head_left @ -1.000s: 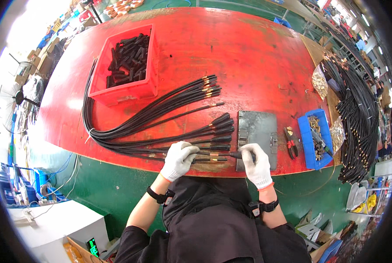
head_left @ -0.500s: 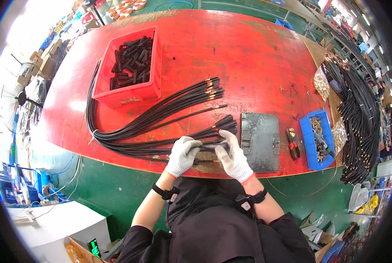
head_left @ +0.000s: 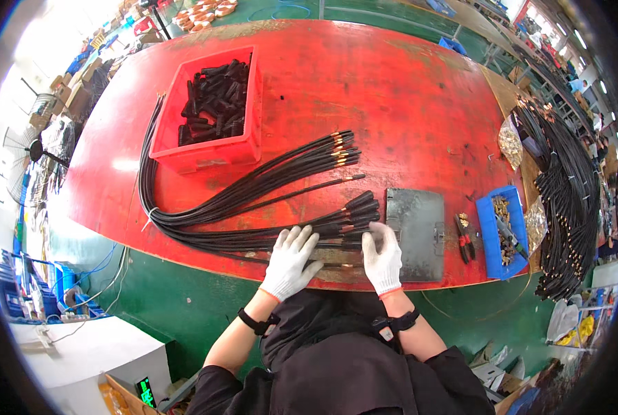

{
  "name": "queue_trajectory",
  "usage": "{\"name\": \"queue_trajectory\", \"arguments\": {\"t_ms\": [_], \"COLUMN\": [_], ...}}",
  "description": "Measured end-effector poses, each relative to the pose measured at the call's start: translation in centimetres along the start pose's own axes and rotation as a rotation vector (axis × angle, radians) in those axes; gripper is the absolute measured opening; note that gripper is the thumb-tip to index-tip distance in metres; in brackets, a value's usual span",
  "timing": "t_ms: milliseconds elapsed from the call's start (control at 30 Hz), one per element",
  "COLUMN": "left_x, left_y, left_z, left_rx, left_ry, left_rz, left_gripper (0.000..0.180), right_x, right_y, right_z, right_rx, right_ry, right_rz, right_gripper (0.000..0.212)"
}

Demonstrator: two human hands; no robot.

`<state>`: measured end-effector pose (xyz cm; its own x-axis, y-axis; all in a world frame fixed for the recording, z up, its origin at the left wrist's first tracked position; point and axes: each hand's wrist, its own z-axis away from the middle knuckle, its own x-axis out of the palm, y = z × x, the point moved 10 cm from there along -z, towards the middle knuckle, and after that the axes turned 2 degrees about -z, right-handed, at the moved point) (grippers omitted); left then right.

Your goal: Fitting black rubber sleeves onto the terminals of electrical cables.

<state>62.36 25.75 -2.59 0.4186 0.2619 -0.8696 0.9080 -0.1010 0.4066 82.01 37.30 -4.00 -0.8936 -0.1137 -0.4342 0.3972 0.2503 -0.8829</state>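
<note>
Cables (head_left: pixel 191 218) under left grip (head_left: pixel 290 263), sleeved ends (head_left: pixel 366 207) beside right grip (head_left: pixel 383 259)

Left hand (head_left: pixel 291 264) at lower centre of the frame, earlier pinched closed, now loosened with fingers spread over black cables (head_left: pixel 219 236), right hand (head_left: pixel 383 260) shifted leftward from the grey plate (head_left: pixel 419 232) since a second ago, now at its left edge

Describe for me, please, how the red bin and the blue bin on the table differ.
The red bin looks larger; the blue bin is smaller and narrower. The red bin holds black sleeves, while the blue bin holds small brass-coloured pieces and a tool. The red bin stands toward the table's left, the blue bin toward its right. Both are open-topped.
</note>
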Motion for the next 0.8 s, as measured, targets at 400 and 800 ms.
{"name": "queue_trajectory", "arguments": {"t_ms": [400,800], "left_x": [-0.7,4.5], "left_y": [-4.7,-5.5], "left_z": [-0.1,-7.6], "left_rx": [-0.225,-0.152], "left_ry": [0.378,-0.054], "left_rz": [0.016,-0.03], "left_gripper": [0.036,0.021], "right_x": [3.9,2.2], "right_y": [-4.3,-3.6], "right_z": [0.4,0.2], "right_rx": [-0.527,-0.46], "right_ry": [-0.145,-0.095], "right_rz": [0.297,0.107], "right_gripper": [0.017,0.016]}}
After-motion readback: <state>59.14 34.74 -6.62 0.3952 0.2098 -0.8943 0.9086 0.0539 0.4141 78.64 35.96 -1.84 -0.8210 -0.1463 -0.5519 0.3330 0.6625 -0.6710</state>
